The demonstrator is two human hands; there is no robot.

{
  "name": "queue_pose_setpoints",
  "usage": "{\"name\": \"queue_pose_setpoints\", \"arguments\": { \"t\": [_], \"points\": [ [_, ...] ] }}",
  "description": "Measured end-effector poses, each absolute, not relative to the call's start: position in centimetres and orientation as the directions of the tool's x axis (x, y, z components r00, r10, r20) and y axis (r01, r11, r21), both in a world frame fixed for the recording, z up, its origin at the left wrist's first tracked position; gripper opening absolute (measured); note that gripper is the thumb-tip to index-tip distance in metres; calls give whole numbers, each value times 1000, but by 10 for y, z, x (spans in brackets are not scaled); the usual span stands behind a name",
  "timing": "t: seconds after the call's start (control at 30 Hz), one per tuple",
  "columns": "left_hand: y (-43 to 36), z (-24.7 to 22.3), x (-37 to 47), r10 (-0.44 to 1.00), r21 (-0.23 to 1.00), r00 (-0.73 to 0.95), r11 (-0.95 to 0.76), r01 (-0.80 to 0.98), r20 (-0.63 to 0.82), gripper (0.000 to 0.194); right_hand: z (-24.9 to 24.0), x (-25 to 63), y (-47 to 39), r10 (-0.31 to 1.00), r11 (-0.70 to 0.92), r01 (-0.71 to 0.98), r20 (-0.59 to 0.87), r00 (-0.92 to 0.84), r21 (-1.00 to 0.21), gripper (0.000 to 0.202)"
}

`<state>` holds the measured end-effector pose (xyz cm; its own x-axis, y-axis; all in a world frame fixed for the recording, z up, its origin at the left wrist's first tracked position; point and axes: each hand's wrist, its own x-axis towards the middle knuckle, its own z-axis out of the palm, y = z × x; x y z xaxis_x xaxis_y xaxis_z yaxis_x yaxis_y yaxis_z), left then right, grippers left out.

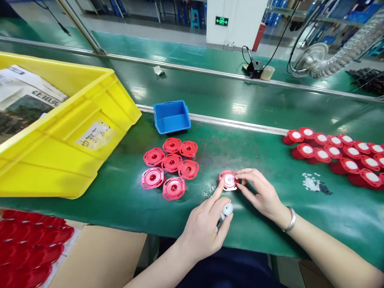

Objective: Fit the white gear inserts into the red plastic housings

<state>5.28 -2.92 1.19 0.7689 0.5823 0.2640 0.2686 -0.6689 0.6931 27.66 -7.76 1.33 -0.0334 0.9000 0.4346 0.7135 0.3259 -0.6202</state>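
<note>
In front of me on the green bench stands a red flanged housing (229, 181) with a pale, bright centre. My right hand (259, 192) grips its right edge between thumb and fingers. My left hand (207, 228) reaches its index finger onto the housing's left rim. Curled in that same hand, between thumb and the other fingers, is a small white gear (228, 209); whatever lies beneath it is partly hidden. Left of my hands sits a group of several red housings (172, 163) with dark red centres.
A blue bin (172, 118) stands behind the group. At left is a large yellow crate (69, 132) with papers; below it, a carton of red parts (27, 244). Rows of red housings with white tops (333, 152) stand at right, near small white and black pieces (313, 183).
</note>
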Motion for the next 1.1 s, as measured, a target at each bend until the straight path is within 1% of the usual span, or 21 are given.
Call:
{"name": "queue_pose_setpoints", "arguments": {
  "t": [0.07,0.17,0.23,0.33,0.37,0.43,0.5,0.57,0.63,0.7,0.8,0.9,0.97,1.03,1.1],
  "points": [
    [-30,10,53,578,681,769,-681,271,273,18,14,276,-76,890,327,726,455,-22,-605,38],
    [-31,9,53,569,672,775,-690,268,275,19,15,275,-75,894,364,747,433,-113,-556,56],
    [-30,9,54,567,671,778,-691,270,271,20,13,275,-77,876,390,784,457,-153,-484,55],
    [-29,11,56,561,672,784,-691,266,266,19,9,276,-80,838,382,838,527,-137,-389,49],
    [-29,11,57,558,672,786,-691,265,264,18,8,276,-81,836,371,845,535,-124,-384,49],
    [-28,11,58,554,672,790,-692,263,262,18,9,277,-81,846,360,837,523,-106,-413,56],
    [-27,10,59,551,677,792,-690,256,262,18,11,278,-78,870,368,808,476,-124,-461,65],
    [-26,8,58,545,689,795,-685,237,268,20,12,279,-72,892,387,774,415,-178,-501,68],
    [-25,5,56,540,709,797,-672,214,272,21,12,279,-65,897,410,756,375,-233,-510,66],
    [-24,1,53,562,734,782,-646,211,269,24,11,278,-60,887,436,759,376,-269,-484,57],
    [-22,-5,48,664,795,708,-554,246,243,24,7,277,-57,869,449,799,405,-285,-401,40],
    [-21,-11,46,734,864,655,-436,251,180,23,0,285,-54,878,392,881,393,-273,-265,36],
    [-21,-13,46,735,890,663,-389,237,145,23,-4,299,-51,907,292,947,352,-230,-134,39],
    [-20,-12,47,718,898,681,-383,215,144,22,-4,321,-48,931,157,987,337,-141,-21,42],
    [-18,-8,48,696,895,699,-402,192,163,20,1,345,-48,925,41,999,378,-47,24,40]
  ]
}}
